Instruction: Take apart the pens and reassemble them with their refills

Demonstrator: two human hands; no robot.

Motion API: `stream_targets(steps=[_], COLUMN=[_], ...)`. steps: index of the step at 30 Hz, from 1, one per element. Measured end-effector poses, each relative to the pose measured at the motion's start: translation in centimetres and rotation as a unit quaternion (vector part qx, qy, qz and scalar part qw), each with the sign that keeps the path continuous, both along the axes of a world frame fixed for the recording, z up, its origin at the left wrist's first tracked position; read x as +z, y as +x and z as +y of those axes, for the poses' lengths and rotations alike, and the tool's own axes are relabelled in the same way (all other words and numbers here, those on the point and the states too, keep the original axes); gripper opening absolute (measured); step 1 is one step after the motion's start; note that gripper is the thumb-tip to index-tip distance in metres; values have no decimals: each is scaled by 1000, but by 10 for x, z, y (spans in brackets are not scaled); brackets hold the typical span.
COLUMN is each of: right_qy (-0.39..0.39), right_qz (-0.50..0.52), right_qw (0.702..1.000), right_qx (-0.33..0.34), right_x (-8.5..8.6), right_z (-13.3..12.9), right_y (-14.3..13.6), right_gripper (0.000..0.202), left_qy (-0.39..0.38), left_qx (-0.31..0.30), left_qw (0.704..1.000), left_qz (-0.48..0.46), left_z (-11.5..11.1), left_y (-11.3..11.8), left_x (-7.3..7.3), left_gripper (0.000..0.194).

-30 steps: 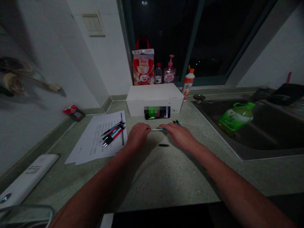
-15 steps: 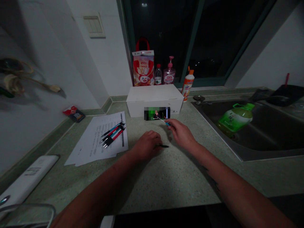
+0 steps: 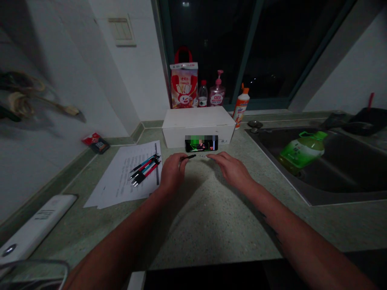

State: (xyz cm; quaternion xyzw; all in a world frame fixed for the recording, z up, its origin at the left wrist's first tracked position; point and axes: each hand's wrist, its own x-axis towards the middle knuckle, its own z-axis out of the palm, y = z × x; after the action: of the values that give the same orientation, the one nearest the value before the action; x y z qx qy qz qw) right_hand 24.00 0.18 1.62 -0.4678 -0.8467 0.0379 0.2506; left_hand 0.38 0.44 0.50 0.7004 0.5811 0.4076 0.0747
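My left hand (image 3: 171,173) grips a small black pen part (image 3: 189,157) and holds it level above the countertop. My right hand (image 3: 232,170) pinches the far end of a thin, spring-like piece (image 3: 202,155) that lines up with the black part. Both hands meet just in front of a phone (image 3: 201,143) with a lit screen, which leans on a white box (image 3: 198,125). To the left, several red, blue and black pens (image 3: 144,166) lie in a bunch on sheets of paper (image 3: 128,175).
A steel sink (image 3: 329,177) on the right holds a green bottle (image 3: 299,151). A red bag (image 3: 184,84), small bottles (image 3: 216,93) and an orange-capped bottle (image 3: 241,106) stand behind the box. A white device (image 3: 36,227) lies at the near left, a red packet (image 3: 96,142) by the wall.
My left hand took the black part off the counter and raised it toward the phone. My right hand no longer shows the blue pen piece and now meets the left hand.
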Motion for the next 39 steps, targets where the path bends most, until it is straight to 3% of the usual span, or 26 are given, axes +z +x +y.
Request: stream_targets(steps=[14,21,24,31,39], right_qy=[-7,-14,-20,-55,-95], right_qz=[-35,-70,-36,18,69], right_qw=[999,997,998,998,992], right_qx=[-4,18,41,40,50], right_x=[3,4,-1,-6,-10], right_z=[-1,-5,-5,-1,-2], right_y=[-1,-5,-8,-9,-13], right_gripper=[59,61,54,26,24], left_qy=[0,-2,-19,-117,-27], left_qx=[-15,-103,-134,-128,-164], left_qw=[999,989,988,983,985], left_qz=[42,107,81,-58,-42], left_z=[2,0,-1,-2,0], left_y=[-3,2,5,8,6], left_x=[-2,0,-5,-11,-12], left_gripper=[15,12,13,14,9])
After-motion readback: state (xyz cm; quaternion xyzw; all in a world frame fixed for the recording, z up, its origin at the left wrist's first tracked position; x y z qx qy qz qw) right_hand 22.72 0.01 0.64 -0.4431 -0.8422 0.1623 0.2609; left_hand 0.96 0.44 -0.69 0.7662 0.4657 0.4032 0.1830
